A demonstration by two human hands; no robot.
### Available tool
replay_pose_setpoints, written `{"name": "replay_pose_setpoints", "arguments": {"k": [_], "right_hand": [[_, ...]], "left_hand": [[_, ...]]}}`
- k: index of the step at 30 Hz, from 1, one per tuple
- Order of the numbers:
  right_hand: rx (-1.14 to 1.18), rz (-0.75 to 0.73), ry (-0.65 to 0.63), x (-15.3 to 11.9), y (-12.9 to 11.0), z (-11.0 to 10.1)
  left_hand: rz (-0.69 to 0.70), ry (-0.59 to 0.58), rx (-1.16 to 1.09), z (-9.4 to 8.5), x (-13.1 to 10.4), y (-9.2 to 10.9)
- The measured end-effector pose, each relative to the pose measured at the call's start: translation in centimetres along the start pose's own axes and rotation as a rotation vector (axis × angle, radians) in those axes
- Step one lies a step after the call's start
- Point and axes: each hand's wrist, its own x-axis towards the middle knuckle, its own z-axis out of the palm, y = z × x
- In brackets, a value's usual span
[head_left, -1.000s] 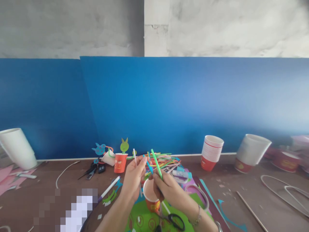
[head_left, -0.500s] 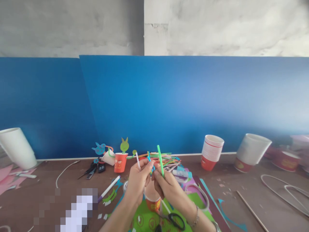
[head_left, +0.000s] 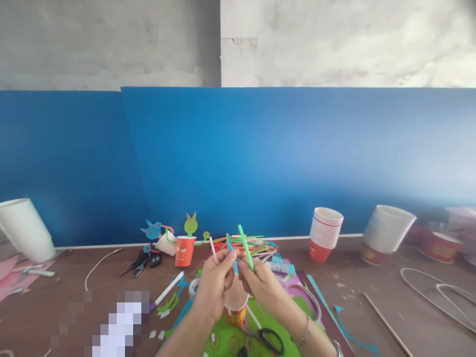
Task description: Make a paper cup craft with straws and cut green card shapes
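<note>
Over the brown surface (head_left: pixel 330 280), left fingers (head_left: pixel 227 264) pinch a blue straw (head_left: pixel 229 247), right fingers (head_left: pixel 247 272) a green straw (head_left: pixel 245 243); squeezing hard could crease either.

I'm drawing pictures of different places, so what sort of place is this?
It looks like a craft table, maybe for making things: there are scissors, a pile of colourful straws and a stack of paper cups.

No text or number can be read on anything here.
</note>
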Motion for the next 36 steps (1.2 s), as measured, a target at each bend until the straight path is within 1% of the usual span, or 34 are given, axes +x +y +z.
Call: {"name": "replay_pose_setpoints", "arguments": {"k": [5, 10, 12, 16, 21, 24, 27, 29, 31, 34, 36], "right_hand": [[-0.025, -0.001, -0.015, -0.1, -0.3, -0.3], [-0.047, -0.019, -0.029, -0.2, -0.6, 0.0], [-0.062, -0.027, -0.018, -0.2, -0.7, 0.2], [-0.016, 0.008, 0.014, -0.2, -0.8, 0.5], [0.046, -0.009, -0.018, -0.1, -0.8, 0.5], [0.09, -0.03, -0.032, -0.1, -0.3, 0.7], [0.114, -0.025, -0.032, 0.0, 0.2, 0.8], [0.1, -0.021, -0.039, 0.1, 0.2, 0.6], [0.052, -0.023, -0.062, 0.1, 0.0, 0.3], [-0.003, 0.008, -0.098, 0.0, -0.6, -0.1], [0.008, 0.024, -0.091, -0.1, -0.9, -0.3]], "left_hand": [[-0.046, 0.021, -0.069, 0.5, -0.3, -0.1], [-0.105, 0.058, -0.14, 1.2, -0.7, -0.1], [-0.117, 0.076, -0.173, 1.3, -0.8, -0.2], [-0.111, 0.089, -0.182, 1.4, -1.0, 0.0], [-0.1, 0.06, -0.143, 1.3, -1.1, 0.1], [-0.098, 0.05, -0.151, 1.1, -1.0, -0.1], [-0.125, 0.051, -0.173, 0.9, -0.8, -0.2], [-0.134, 0.055, -0.175, 0.7, -0.6, 0.0], [-0.112, 0.048, -0.16, 0.4, -0.4, 0.2], [-0.064, 0.017, -0.127, 0.1, -0.1, 0.4], [-0.065, -0.003, -0.121, -0.1, 0.0, 0.4]]}}
